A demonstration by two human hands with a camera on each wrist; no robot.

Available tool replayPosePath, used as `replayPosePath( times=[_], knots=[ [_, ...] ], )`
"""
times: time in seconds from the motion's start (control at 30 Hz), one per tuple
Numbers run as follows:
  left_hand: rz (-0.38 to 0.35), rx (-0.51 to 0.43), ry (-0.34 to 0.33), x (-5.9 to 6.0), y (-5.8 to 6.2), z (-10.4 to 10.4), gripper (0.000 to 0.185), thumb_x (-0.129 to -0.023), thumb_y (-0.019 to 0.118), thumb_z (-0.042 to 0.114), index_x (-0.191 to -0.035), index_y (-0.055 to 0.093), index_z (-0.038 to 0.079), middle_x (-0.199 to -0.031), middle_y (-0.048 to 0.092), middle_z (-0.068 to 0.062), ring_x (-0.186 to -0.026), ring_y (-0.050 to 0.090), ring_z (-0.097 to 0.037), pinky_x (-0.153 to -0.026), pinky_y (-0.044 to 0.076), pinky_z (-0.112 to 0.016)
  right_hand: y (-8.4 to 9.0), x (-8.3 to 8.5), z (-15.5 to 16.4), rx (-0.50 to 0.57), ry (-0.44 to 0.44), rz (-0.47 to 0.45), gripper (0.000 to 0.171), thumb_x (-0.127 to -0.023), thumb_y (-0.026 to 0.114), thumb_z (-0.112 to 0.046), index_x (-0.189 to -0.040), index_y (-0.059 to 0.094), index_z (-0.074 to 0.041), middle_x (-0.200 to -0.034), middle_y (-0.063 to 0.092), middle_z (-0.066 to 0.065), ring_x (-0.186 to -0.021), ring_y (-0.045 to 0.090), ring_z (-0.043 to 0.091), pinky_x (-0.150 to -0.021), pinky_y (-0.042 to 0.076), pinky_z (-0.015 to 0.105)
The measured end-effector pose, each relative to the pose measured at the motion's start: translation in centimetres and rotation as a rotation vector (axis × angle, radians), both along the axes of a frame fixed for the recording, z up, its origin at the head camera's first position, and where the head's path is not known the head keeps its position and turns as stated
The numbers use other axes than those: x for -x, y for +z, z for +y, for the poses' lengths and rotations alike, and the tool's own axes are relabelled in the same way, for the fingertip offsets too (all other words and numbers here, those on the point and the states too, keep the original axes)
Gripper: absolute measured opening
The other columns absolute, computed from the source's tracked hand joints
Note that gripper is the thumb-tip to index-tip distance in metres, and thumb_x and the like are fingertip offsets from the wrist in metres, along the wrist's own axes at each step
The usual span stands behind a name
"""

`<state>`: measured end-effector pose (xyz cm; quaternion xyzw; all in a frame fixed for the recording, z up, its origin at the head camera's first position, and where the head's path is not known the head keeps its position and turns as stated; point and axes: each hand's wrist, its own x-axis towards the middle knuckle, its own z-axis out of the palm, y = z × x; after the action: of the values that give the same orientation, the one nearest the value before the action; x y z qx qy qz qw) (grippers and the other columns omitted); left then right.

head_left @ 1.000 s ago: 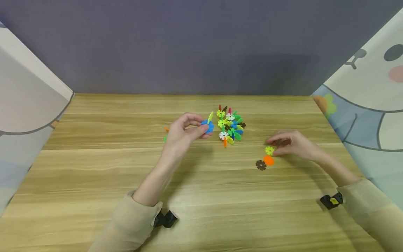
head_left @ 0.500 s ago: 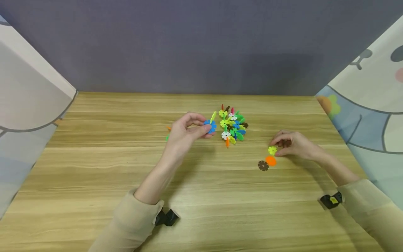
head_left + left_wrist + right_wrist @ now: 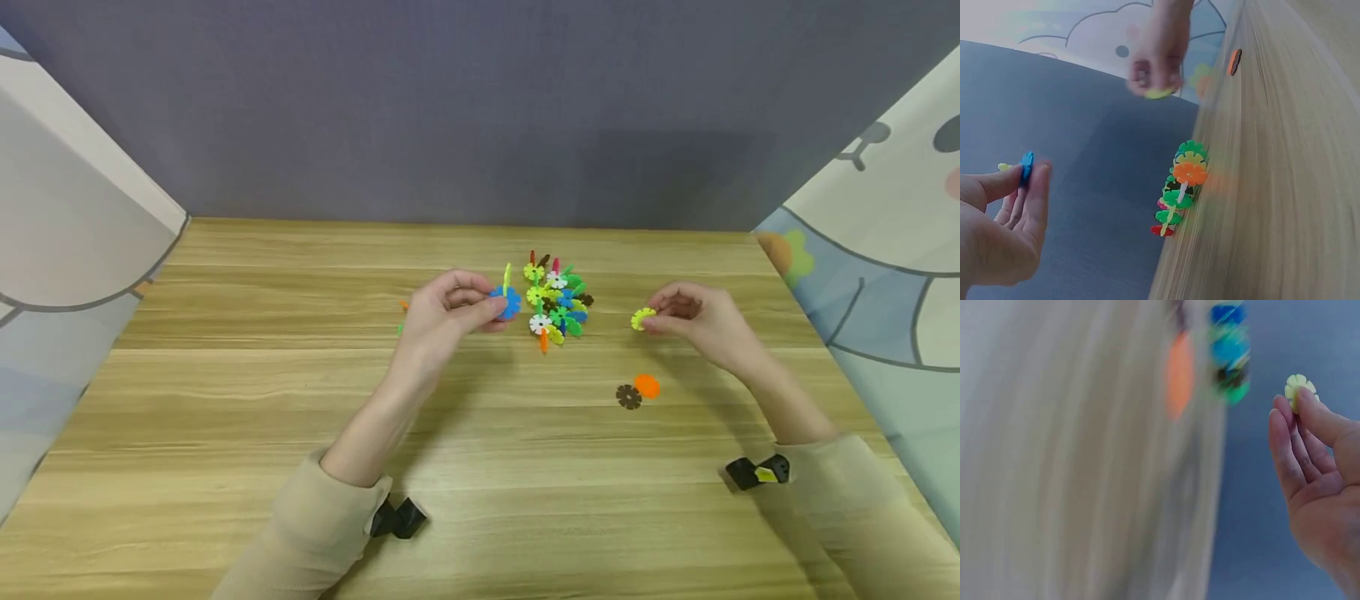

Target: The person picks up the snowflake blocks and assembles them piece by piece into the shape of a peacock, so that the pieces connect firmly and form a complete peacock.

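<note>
In the head view my left hand (image 3: 442,321) pinches a blue notched disc (image 3: 510,302) between thumb and fingers. A yellow notched disc (image 3: 507,277) stands edge-on in its upper rim. My right hand (image 3: 697,321) pinches another yellow notched disc (image 3: 642,319) at its edge, raised above the table; the right wrist view shows the thumb over this yellow disc (image 3: 1297,387). Between the hands sits a cluster of interlocked coloured discs (image 3: 558,317). Closer to me, an orange disc (image 3: 647,386) and a brown disc (image 3: 628,397) lie side by side on the table.
More orange and green pieces (image 3: 403,315) show partly behind the left hand. The wooden table (image 3: 480,500) meets a dark grey panel (image 3: 480,117) at the back. Patterned panels (image 3: 892,275) stand at both sides.
My right hand has picked up the yellow disc beside the orange one and lifted it up and away from the table. The left hand still holds the blue disc, nearly in place.
</note>
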<state>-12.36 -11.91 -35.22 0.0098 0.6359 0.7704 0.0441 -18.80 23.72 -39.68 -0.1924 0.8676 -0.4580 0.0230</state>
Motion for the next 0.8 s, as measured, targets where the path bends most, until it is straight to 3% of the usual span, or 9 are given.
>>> replayPosePath(
  times=[0.2, 0.33, 0.57, 0.8],
  knots=[
    [0.005, 0.015, 0.037, 0.1, 0.0, 0.0, 0.029, -0.09, 0.074, -0.001, -0.117, 0.061, 0.0, -0.091, 0.071, 0.001, -0.082, 0.074, -0.015, -0.085, 0.064, -0.032, 1.5, -1.6, -5.7, 0.267, 0.031, 0.08, 0.016, -0.087, 0.075, 0.009, -0.101, 0.067, 0.008, -0.087, 0.075, -0.009, -0.075, 0.076, 0.012, -0.071, 0.064, 0.027],
    [0.004, -0.026, 0.044, 0.2, 0.0, 0.0, 0.032, -0.09, 0.074, -0.004, -0.117, 0.059, 0.002, -0.098, 0.066, -0.003, -0.082, 0.077, -0.015, -0.093, 0.063, -0.04, 2.2, -3.0, -9.6, 0.411, 0.028, 0.091, 0.017, -0.084, 0.077, 0.01, -0.098, 0.067, 0.009, -0.086, 0.075, -0.006, -0.073, 0.075, 0.012, -0.068, 0.063, 0.024],
    [0.015, -0.048, 0.055, 0.0, 0.0, 0.2, 0.025, -0.088, 0.077, -0.002, -0.109, 0.062, 0.001, -0.091, 0.07, -0.004, -0.078, 0.077, -0.016, -0.088, 0.065, -0.04, 2.9, -4.7, -14.1, 0.504, -0.01, 0.156, 0.018, -0.082, 0.08, 0.008, -0.096, 0.069, 0.01, -0.088, 0.076, -0.006, -0.077, 0.075, 0.008, -0.07, 0.063, 0.022],
    [0.04, -0.005, 0.038, -0.1, 0.1, 0.2, 0.02, -0.087, 0.079, 0.004, -0.103, 0.067, 0.003, -0.082, 0.074, 0.002, -0.076, 0.074, -0.015, -0.082, 0.064, -0.037, 2.7, -5.0, -15.1, 0.583, -0.032, 0.211, 0.015, -0.08, 0.079, 0.014, -0.092, 0.069, 0.012, -0.087, 0.075, -0.006, -0.076, 0.074, 0.007, -0.068, 0.062, 0.021]
  ],
)
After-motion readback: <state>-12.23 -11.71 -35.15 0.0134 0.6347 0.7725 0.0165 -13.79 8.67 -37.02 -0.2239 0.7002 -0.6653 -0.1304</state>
